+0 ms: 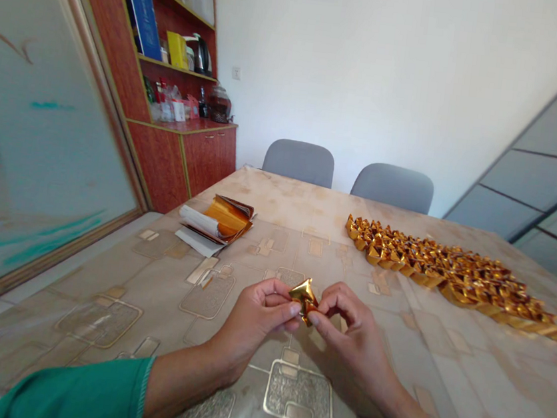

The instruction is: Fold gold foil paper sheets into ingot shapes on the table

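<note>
Left hand [251, 316] and right hand [352, 331] are pinched closed on a folded gold-foil piece [304, 299], with many folded pieces [452, 276] already ranked at two o'clock and a foil-sheet stack [216, 222] remaining at eleven o'clock.

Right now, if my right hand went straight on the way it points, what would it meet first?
The folded gold foil piece, which its fingertips seem to be pinching, comes first. Just beyond that lies your left hand, though depth is hard to judge from this view. The right hand points toward both.

no legible text or labels anywhere
</note>
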`<action>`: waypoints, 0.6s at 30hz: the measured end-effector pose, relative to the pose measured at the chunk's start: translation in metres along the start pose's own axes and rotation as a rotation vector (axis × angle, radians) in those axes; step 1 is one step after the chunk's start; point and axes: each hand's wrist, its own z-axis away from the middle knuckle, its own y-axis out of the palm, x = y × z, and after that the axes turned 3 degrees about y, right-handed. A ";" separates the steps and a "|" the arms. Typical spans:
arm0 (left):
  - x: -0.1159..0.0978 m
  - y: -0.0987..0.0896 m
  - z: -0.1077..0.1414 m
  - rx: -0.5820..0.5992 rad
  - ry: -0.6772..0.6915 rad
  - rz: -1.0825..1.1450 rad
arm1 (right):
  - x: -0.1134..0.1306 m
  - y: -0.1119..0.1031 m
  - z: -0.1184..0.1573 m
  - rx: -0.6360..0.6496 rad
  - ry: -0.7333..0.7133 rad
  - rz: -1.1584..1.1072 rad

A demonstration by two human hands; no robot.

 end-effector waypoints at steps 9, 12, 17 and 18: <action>0.001 0.001 0.002 0.022 0.055 -0.054 | -0.002 0.009 0.004 -0.046 0.134 -0.029; 0.002 0.002 0.003 0.031 0.063 -0.078 | 0.001 0.007 0.004 -0.064 0.066 0.014; 0.003 0.002 0.003 0.029 0.065 -0.085 | 0.002 0.005 0.004 -0.056 -0.018 0.046; 0.003 0.003 0.003 0.030 0.062 -0.079 | 0.002 0.005 0.004 -0.058 -0.018 0.048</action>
